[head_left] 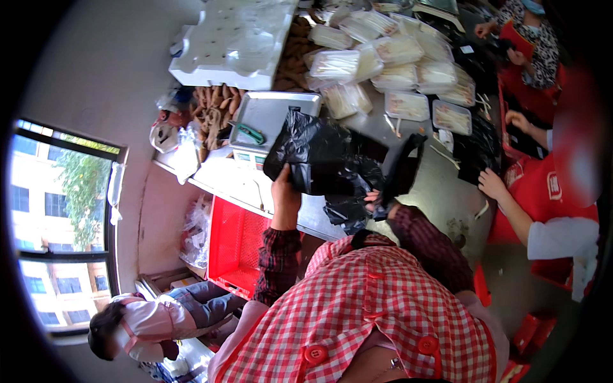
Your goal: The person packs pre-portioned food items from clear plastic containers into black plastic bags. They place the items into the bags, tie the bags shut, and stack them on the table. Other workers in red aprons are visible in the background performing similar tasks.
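My left hand and right hand pinch a crumpled, glossy black plastic bag, fingers closed on it, above a steel table; a window is far left.

This looks like a food-packing workroom rather than a home kitchen. Beyond the person's left hand, a long steel worktop carries a weighing scale with a flat metal pan, and farther off many clear plastic trays of pale food lie stacked together. A heap of brown root vegetables lies beside a white foam box. A red plastic crate stands below the hand, and co-workers in red aprons work along the right side.
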Motion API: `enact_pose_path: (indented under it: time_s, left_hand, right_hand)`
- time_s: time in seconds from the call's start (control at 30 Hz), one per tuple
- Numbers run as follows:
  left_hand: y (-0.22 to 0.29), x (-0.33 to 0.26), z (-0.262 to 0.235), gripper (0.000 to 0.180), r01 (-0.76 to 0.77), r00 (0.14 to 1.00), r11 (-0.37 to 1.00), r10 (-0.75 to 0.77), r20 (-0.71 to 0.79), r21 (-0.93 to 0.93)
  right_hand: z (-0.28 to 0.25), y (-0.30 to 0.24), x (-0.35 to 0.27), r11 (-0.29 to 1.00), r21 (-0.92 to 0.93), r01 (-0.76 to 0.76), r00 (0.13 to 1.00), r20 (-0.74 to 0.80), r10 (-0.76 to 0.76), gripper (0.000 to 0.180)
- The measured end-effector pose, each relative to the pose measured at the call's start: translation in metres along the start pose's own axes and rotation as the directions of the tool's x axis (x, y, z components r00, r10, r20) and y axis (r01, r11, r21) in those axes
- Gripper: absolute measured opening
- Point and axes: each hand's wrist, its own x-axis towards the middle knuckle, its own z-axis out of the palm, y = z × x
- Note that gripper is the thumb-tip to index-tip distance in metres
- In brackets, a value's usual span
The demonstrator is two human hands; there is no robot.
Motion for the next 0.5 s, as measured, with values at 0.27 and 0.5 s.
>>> enact_pose_path:
  time_s: [0.27,0.5]
  left_hand:
    - [-0.005,-0.038,0.02,0.027,0.089,0.994,0.987,-0.078,0.08,-0.133]
    - [-0.008,-0.053,0.037,0.029,-0.179,0.917,0.956,0.077,0.391,0.231]
  right_hand:
    - [-0.119,-0.13,-0.036,0.808,-0.545,-0.222,0.766,0.416,0.491,0.032]
    - [-0.139,-0.178,0.015,0.7,0.643,-0.311,0.925,0.035,0.379,0.054]
